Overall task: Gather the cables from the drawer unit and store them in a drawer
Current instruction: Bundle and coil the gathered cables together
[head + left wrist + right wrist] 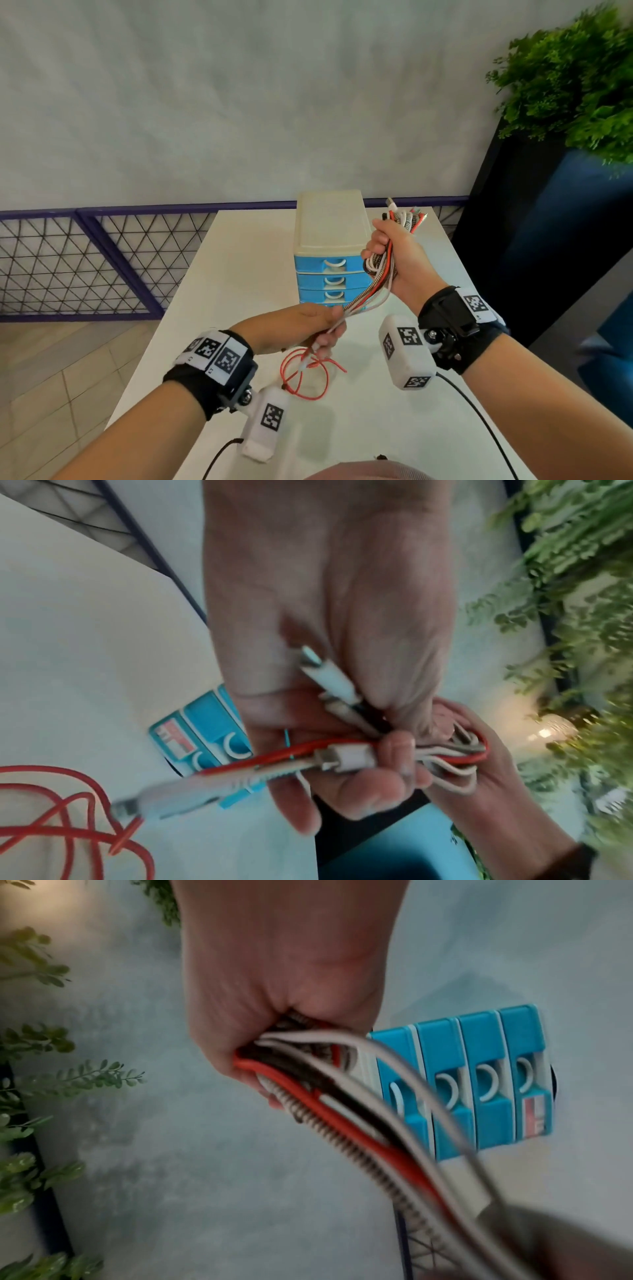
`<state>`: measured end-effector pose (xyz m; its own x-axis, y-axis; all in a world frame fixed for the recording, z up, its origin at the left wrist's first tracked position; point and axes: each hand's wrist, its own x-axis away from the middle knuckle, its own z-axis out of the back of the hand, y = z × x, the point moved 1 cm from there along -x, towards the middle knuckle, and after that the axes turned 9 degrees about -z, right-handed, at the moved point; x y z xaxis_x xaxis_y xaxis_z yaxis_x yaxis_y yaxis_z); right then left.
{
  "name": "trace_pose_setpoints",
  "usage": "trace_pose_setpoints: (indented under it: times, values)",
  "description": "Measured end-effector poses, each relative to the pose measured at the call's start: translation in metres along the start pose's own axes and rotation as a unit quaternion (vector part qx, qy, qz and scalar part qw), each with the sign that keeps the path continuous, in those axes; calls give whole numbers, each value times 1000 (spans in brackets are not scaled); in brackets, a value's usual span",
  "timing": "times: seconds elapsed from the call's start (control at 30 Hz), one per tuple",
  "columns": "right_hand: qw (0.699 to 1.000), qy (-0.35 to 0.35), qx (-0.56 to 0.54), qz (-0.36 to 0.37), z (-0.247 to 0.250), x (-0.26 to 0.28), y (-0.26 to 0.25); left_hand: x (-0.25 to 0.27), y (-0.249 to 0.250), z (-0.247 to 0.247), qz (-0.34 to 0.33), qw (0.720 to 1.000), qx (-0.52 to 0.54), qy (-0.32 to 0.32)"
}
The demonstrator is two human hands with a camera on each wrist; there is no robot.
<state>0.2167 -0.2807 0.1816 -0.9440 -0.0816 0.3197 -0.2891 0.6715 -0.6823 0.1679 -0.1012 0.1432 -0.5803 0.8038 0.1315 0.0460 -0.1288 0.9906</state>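
White table (239, 274) | both hands (308, 325) (394, 260) grip cables (373, 287) | drawer unit (329, 253) label unreadable

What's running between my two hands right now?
A taut bundle of red, white, black and braided cables spans from the right hand to the left hand, clearest in the head view.

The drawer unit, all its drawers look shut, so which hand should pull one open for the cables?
Probably left. The right hand fists the bulk of the cable bundle, while the left hand only pinches the trailing ends and could let go to reach the drawer unit.
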Motion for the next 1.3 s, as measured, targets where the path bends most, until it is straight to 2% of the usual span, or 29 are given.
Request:
trace_pose_setpoints:
  times: [0.03,0.1,0.17,0.23,0.27,0.33,0.37,0.4,0.43,0.53,0.57,0.6,0.67,0.7,0.77,0.87,0.93,1.0,1.07,1.1,1.17,1.2,1.3]
  values:
    - [1000,10,15,8,3,1,-2,3,-1,3,4,1000,24,4]
    - [998,24,57,19,7,2,-3,5,0,8,26,999,6,17]
    - [990,30,136,33,8,4,-3,5,2,13,43,995,-87,36]
    - [959,46,275,55,9,7,-5,4,6,18,36,970,-233,58]
    - [928,52,363,62,9,9,-7,3,9,20,31,942,-329,65]
    - [859,50,506,58,7,12,-6,1,18,23,18,851,-520,77]
    - [834,42,548,51,4,13,-5,0,23,23,0,808,-582,85]
    - [820,28,570,39,2,14,-2,-2,28,24,-20,779,-620,96]
    - [816,10,577,22,0,15,1,-4,32,25,-38,761,-639,102]
    - [829,-46,556,-43,-2,17,9,-6,42,26,-81,740,-660,98]
    - [842,-61,532,-66,-1,18,10,-6,43,26,-87,746,-653,97]
    - [858,-82,499,-89,-1,20,10,-6,44,27,-83,772,-620,113]
    - [882,-131,432,-133,-2,27,11,-3,46,26,-48,855,-489,168]
    - [884,-155,415,-150,-3,30,12,-1,48,26,-40,884,-427,185]
    - [876,-192,408,-170,-4,33,18,-1,52,24,-55,913,-365,176]
    - [888,-191,375,-188,-5,36,25,-1,59,21,-64,928,-334,150]
    - [889,-194,367,-192,-5,37,28,-2,61,22,-60,925,-343,151]
    - [876,-201,393,-193,-4,38,31,-4,60,22,-49,917,-368,145]
    - [855,-211,432,-195,-4,40,34,-4,63,25,9,911,-396,111]
    - [849,-215,441,-196,-4,41,35,-4,66,29,53,919,-382,79]
    - [846,-224,441,-201,-1,41,36,0,71,41,135,947,-292,12]
    - [848,-227,435,-200,2,40,37,4,72,48,165,959,-231,-2]
    - [862,-236,399,-203,10,37,36,12,66,67,176,984,-33,28]
